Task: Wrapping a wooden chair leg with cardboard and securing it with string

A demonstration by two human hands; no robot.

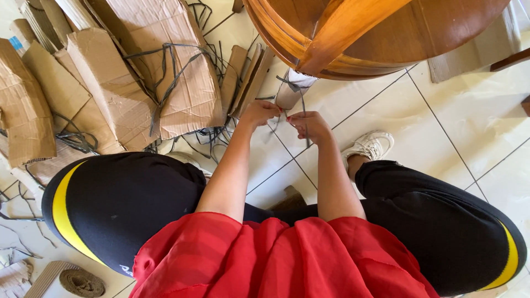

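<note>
Grey strap (301,102) pinched taut between left hand (258,114) and right hand (310,126), just ahead around the wrapped table leg (293,88), seemingly to bind its covering, cardboard sheets (138,72) leftward.

Head camera; steeply downward; close

Bright, even daylight; glossy floor tiles (469,116) at right show pale glare. Soft shadows under the wooden table (381,33). Sharp focus overall, wide-angle stretch at the edges.
</note>
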